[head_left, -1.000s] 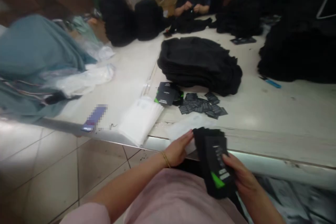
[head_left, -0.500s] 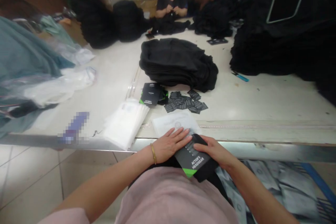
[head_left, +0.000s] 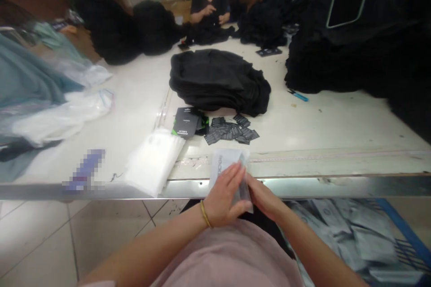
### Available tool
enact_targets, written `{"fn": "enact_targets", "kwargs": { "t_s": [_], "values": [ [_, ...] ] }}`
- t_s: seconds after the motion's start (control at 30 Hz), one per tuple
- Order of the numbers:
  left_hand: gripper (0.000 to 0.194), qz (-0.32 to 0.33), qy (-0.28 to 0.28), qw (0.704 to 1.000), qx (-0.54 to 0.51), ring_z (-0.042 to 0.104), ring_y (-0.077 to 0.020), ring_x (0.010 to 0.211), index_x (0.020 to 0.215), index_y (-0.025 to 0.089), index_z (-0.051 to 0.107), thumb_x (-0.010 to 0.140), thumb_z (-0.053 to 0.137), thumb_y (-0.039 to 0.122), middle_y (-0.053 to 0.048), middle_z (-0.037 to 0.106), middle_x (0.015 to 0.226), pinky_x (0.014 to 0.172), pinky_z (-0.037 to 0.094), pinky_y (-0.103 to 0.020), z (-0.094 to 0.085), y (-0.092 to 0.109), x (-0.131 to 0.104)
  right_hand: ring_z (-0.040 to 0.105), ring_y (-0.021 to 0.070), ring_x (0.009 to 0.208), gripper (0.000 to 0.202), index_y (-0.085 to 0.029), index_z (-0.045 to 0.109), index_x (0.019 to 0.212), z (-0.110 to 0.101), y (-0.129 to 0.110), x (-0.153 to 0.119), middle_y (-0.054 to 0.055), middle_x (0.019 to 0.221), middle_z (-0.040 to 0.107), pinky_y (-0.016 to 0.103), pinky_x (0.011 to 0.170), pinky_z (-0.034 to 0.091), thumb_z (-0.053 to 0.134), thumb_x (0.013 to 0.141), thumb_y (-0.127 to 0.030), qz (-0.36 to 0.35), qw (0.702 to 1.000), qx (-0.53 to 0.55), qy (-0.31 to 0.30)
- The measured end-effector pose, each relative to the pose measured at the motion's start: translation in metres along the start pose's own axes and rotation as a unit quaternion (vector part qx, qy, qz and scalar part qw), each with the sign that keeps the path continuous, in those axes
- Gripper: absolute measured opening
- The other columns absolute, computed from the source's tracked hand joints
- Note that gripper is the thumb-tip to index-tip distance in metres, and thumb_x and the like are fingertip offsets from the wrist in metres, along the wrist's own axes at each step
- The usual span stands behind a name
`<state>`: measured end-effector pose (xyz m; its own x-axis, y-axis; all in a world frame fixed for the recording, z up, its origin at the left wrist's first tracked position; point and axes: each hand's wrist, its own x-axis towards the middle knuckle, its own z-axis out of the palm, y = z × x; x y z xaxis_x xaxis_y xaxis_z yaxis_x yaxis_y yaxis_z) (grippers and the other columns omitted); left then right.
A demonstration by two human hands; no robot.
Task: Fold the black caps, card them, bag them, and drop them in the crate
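Observation:
A frosted plastic bag [head_left: 217, 166] with grey print is held at the table's front edge, and a greyish shape shows through its right side. My left hand [head_left: 225, 195] lies over it with the fingers stretched out flat and the thumb apart. At the bag's right side my right hand [head_left: 262, 195] grips it, its fingertips hidden behind the bag and my left hand. Beyond lie a pile of small dark labels [head_left: 230, 131] and black cards with green corners [head_left: 186, 122]. A stack of similar white bags [head_left: 153, 159] lies to the left.
A folded black cloth stack [head_left: 218, 80] lies mid-table, with blue-handled snips [head_left: 299, 95] to its right. Tall black fabric piles [head_left: 336, 63] stand right. A co-worker [head_left: 210, 6] sits opposite. Filled bags [head_left: 353, 228] lie below the table edge at right.
The black card-fronted pack that was in my right hand no longer shows. My left hand has turned over the bag, which now stands more upright between both hands.

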<state>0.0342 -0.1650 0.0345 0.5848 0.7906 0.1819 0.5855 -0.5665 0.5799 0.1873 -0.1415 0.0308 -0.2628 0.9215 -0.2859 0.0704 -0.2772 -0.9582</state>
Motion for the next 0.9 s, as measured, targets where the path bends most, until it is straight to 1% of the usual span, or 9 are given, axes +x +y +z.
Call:
{"fn": "enact_targets", "kwargs": {
  "t_s": [0.07, 0.13, 0.23, 0.33, 0.5, 0.6, 0.77, 0.83, 0.9],
  "values": [
    [0.068, -0.016, -0.048, 0.998, 0.041, 0.016, -0.0252, 0.136, 0.142, 0.02, 0.015, 0.085, 0.041, 0.048, -0.01, 0.023, 0.147, 0.109, 0.017, -0.046, -0.006, -0.01, 0.004, 0.059, 0.0239, 0.094, 0.03, -0.022, 0.068, 0.089, -0.024, -0.002, 0.008, 0.004, 0.083, 0.069, 0.037, 0.079, 0.048, 0.054, 0.074, -0.044, 0.011, 0.997, -0.078, 0.002],
    [0.062, -0.016, -0.085, 0.993, 0.077, 0.022, -0.0258, 0.134, 0.138, 0.024, 0.027, 0.084, 0.042, 0.051, -0.008, 0.031, 0.144, 0.108, 0.017, -0.047, -0.008, -0.016, 0.013, 0.061, 0.0211, 0.073, 0.024, -0.021, 0.067, 0.082, -0.047, -0.001, 0.018, 0.003, 0.07, 0.067, 0.032, 0.062, 0.05, 0.058, 0.069, -0.039, 0.043, 0.99, -0.123, 0.061],
    [0.051, -0.049, -0.052, 0.995, 0.071, 0.038, -0.0254, 0.124, 0.128, 0.026, 0.044, 0.083, 0.047, 0.048, -0.007, 0.045, 0.134, 0.102, 0.027, -0.044, -0.011, -0.025, 0.041, 0.054, 0.0147, 0.053, 0.025, -0.019, 0.063, 0.082, -0.066, -0.003, 0.034, 0.003, 0.069, 0.065, 0.025, 0.043, 0.042, 0.054, 0.07, -0.038, 0.068, 0.982, -0.117, 0.128],
    [0.038, -0.16, 0.026, 0.985, 0.059, 0.047, -0.023, 0.114, 0.119, 0.021, 0.053, 0.085, 0.046, 0.036, -0.008, 0.054, 0.124, 0.097, 0.035, -0.038, -0.019, -0.04, 0.075, 0.048, 0.0118, 0.045, 0.025, -0.017, 0.061, 0.078, -0.061, -0.008, 0.051, 0.002, 0.062, 0.061, 0.023, 0.036, 0.035, 0.053, 0.071, -0.04, 0.065, 0.987, -0.111, 0.102],
    [0.022, -0.221, -0.074, 0.972, 0.007, 0.06, -0.0188, 0.083, 0.086, 0.016, 0.066, 0.082, 0.047, 0.027, -0.005, 0.068, 0.086, 0.078, 0.044, -0.028, -0.02, -0.057, 0.11, 0.032, 0.0076, 0.034, 0.026, -0.019, 0.05, 0.058, -0.037, -0.012, 0.069, -0.007, 0.038, 0.037, 0.021, 0.034, 0.022, 0.05, 0.074, -0.04, 0.039, 0.99, -0.121, 0.059],
    [0.019, -0.225, -0.048, 0.973, 0.018, 0.059, -0.017, 0.079, 0.082, 0.016, 0.064, 0.082, 0.047, 0.026, -0.004, 0.067, 0.082, 0.074, 0.043, -0.026, -0.018, -0.061, 0.114, 0.031, 0.0062, 0.037, 0.03, -0.019, 0.043, 0.051, -0.034, -0.007, 0.053, -0.008, 0.04, 0.034, 0.02, 0.037, 0.021, 0.051, 0.074, -0.038, 0.025, 0.991, -0.128, 0.037],
    [0.019, -0.264, -0.003, 0.964, 0.035, 0.059, -0.0194, 0.081, 0.081, 0.016, 0.062, 0.082, 0.046, 0.025, -0.006, 0.066, 0.083, 0.076, 0.043, -0.029, -0.023, -0.073, 0.117, 0.034, 0.008, 0.038, 0.031, -0.018, 0.048, 0.053, -0.051, 0.009, -0.014, -0.007, 0.04, 0.036, 0.021, 0.039, 0.025, 0.048, 0.077, -0.039, 0.076, 0.984, -0.158, -0.025],
    [0.019, -0.291, 0.023, 0.956, 0.031, 0.059, -0.0199, 0.081, 0.083, 0.016, 0.061, 0.083, 0.044, 0.024, -0.006, 0.066, 0.083, 0.076, 0.042, -0.03, -0.02, -0.067, 0.12, 0.042, 0.0101, 0.042, 0.03, -0.018, 0.054, 0.057, -0.058, 0.012, -0.036, -0.004, 0.044, 0.044, 0.022, 0.042, 0.031, 0.046, 0.079, -0.038, 0.082, 0.979, -0.188, -0.022],
    [0.017, -0.291, 0.05, 0.956, -0.006, 0.058, -0.0185, 0.079, 0.082, 0.016, 0.06, 0.083, 0.045, 0.024, -0.004, 0.065, 0.08, 0.073, 0.043, -0.029, -0.012, -0.045, 0.123, 0.054, 0.0142, 0.058, 0.022, -0.018, 0.06, 0.07, -0.062, 0.012, -0.049, 0.0, 0.061, 0.059, 0.024, 0.054, 0.042, 0.051, 0.077, -0.037, 0.035, 0.979, -0.199, 0.036]
  ]
}}
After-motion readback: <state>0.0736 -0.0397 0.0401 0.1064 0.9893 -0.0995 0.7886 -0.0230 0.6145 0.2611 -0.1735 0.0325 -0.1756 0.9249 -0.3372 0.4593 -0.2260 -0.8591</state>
